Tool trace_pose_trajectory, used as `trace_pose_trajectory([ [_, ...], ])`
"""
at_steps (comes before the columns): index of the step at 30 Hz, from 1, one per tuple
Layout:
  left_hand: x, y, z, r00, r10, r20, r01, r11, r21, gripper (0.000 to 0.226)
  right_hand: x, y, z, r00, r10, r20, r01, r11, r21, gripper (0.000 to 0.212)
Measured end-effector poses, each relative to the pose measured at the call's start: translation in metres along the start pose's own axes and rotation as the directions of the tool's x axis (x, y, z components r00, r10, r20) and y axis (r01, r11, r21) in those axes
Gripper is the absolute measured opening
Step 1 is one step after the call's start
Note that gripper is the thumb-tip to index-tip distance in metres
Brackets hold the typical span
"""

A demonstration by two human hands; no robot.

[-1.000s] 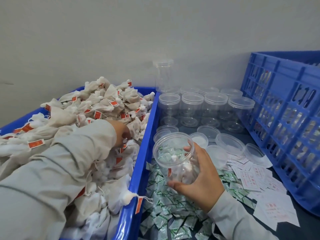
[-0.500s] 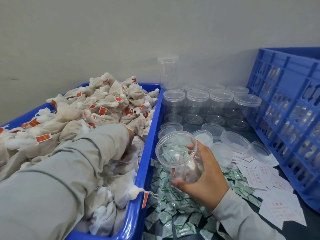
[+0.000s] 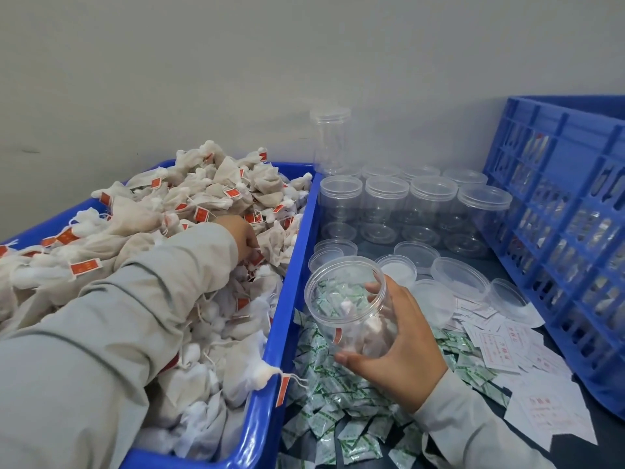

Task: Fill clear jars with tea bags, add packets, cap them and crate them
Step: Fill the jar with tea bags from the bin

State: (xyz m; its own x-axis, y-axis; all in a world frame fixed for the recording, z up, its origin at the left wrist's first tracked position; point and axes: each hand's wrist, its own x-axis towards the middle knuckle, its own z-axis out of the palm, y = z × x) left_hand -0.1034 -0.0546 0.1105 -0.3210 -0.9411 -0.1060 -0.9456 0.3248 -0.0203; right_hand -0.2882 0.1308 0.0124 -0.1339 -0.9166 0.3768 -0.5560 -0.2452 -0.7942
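Head view, forward and down

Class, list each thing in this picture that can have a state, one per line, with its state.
Held jar: uncapped, tilted, partly filled.
Back jars: upright, capped, empty.
Lids: loose on table.
Tray: heaped with tea bags.
Left hand: reaching among tea bags.
Right hand: gripping jar.

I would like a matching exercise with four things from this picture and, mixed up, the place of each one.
Things:
1. open clear plastic jar
2. white tea bags with red tags
3. green-and-white foil packets
4. loose round clear lids

Places:
A. on the table under the held jar
B. heaped in the blue tray
C. in the right hand
D. in front of the capped jars

Pairs: 1-C, 2-B, 3-A, 4-D
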Motion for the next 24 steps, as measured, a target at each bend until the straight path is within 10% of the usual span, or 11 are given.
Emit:
trace_pose_trajectory([
  [13, -0.022, 0.004, -0.033, 0.865, -0.175, -0.470, -0.223, 0.705, -0.673, 0.006, 0.002, 0.000, 0.000, 1.000, -0.030, -0.009, 0.030, 0.999, 0.016, 0.104],
  [24, -0.021, 0.010, -0.022, 0.967, -0.065, -0.246, -0.017, 0.949, -0.316, 0.026, 0.000, 0.002, 0.000, 1.000, -0.016, 0.007, 0.016, 1.000, -0.012, 0.105],
])
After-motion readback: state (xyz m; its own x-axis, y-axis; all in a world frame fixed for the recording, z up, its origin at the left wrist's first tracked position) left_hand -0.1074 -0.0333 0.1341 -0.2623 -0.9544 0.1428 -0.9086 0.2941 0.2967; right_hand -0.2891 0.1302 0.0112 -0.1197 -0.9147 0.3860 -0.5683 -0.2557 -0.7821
